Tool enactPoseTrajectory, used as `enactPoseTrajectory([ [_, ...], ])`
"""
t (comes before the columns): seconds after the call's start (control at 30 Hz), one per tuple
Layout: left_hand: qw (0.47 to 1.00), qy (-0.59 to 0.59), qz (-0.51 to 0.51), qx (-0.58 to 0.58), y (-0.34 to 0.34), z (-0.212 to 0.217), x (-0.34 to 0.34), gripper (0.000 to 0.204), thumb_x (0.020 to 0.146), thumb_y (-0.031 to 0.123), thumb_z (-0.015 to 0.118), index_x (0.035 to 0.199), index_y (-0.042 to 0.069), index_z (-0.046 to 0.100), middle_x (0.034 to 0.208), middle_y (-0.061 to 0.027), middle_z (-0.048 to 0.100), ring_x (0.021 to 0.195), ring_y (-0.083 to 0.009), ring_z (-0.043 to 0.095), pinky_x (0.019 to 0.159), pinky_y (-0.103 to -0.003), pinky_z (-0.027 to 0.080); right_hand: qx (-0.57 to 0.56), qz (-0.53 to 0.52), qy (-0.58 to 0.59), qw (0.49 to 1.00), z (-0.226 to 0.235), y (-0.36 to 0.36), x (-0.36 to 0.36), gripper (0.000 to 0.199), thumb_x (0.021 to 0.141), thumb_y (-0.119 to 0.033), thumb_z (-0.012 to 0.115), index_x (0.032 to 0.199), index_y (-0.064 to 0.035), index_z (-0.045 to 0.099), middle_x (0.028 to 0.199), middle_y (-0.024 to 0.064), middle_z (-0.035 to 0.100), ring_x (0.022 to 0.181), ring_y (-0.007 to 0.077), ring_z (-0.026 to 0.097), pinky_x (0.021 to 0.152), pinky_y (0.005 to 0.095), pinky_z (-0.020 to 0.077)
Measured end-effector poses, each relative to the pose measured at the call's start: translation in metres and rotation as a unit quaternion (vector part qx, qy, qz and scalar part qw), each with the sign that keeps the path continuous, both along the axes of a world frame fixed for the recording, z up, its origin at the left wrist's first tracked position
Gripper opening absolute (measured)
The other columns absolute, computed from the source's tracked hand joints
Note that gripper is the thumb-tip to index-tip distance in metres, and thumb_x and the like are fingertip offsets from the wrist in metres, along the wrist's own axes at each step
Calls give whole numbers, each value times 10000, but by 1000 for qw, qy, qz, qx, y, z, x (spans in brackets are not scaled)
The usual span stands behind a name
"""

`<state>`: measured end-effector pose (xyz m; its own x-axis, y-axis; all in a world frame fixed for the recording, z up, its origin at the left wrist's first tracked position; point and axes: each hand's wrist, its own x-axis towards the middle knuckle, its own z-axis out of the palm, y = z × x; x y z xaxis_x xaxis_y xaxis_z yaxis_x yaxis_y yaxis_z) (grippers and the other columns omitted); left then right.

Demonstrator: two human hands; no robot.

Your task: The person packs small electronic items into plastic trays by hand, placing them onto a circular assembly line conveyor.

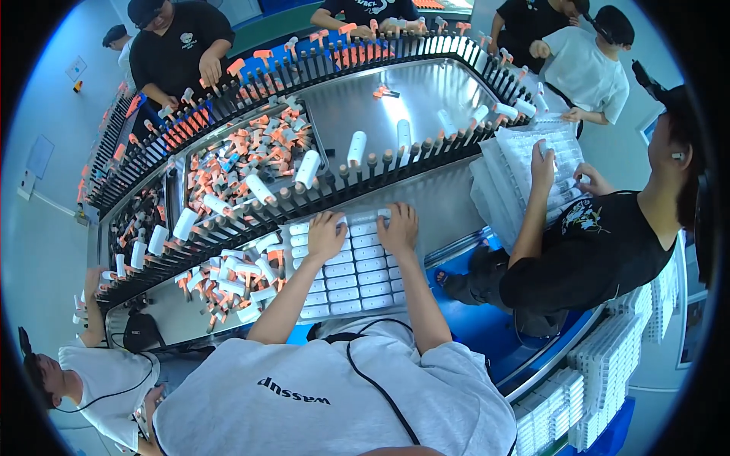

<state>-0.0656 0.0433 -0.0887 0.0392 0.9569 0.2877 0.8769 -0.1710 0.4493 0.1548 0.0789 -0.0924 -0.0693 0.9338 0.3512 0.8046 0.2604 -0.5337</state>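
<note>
A clear plastic tray [287, 242] lies in front of me, filled with rows of white rounded rectangular housings [342, 281]. My left hand [326, 237] rests on the far left part of the tray, fingers spread over the top rows. Over the far right part is my right hand [399, 229], its fingers also apart and touching the top row. Neither hand has a piece visibly lifted in it, though the fingertips partly cover the housings beneath. Left of the tray sits a heap of orange and white hammer-shaped parts [232, 281].
A conveyor of black upright pegs [346, 182] runs beyond the tray, some carrying white housings [308, 169]. Behind it, a metal tray [323, 146] holds loose orange and grey parts. At right a co-worker [608, 235] handles stacked clear trays [525, 163]. More filled trays [608, 365] stand behind.
</note>
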Motion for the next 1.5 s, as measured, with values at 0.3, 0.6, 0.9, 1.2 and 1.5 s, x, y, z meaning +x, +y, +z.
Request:
enactPoseTrajectory([
  [0.3, 1000, 7, 1, -19, -1, 1, 0, 321, 936, 224, 644, 1215, 95, 740, 1155, -92, 693, 1141, -302, 609, 1006, -444, 443, -4, -1, 2, 1000, -1, -1, 0, 359, 910, -252, 687, 1218, -66, 676, 1327, 139, 615, 1303, 366, 507, 1107, 492, 403],
  [0.6, 1000, -3, 2, -9, 1, -1, -1, 314, 920, 226, 662, 1193, 98, 754, 1156, -91, 694, 1120, -323, 617, 1000, -450, 455, 2, 2, 10, 1000, 2, -1, -1, 362, 905, -251, 691, 1207, -51, 679, 1310, 148, 616, 1298, 372, 512, 1102, 502, 414],
  [0.9, 1000, -5, -3, -1, 1, 1, 0, 307, 925, 219, 666, 1193, 93, 747, 1141, -96, 697, 1119, -326, 620, 990, -448, 459, 10, 1, -2, 1000, 6, -2, 0, 382, 893, -254, 700, 1215, -50, 676, 1318, 148, 614, 1278, 370, 531, 1074, 500, 419],
  [1.2, 998, -42, 10, 35, 1, -4, -3, 234, 887, 136, 716, 1104, 58, 677, 1106, -151, 661, 1084, -378, 604, 958, -486, 469, 22, -62, 128, 990, 11, -6, -2, 420, 827, -204, 793, 1159, 11, 651, 1286, 230, 575, 1200, 428, 568, 1007, 498, 495],
  [1.5, 998, -35, -14, 43, 7, -11, -16, 222, 881, 112, 686, 1078, 26, 742, 1202, -150, 597, 1183, -368, 520, 1021, -482, 443, 10, -78, 69, 995, 21, -2, -5, 307, 858, -286, 731, 969, 1, 724, 1189, 217, 636, 1213, 391, 570, 964, 479, 536],
])
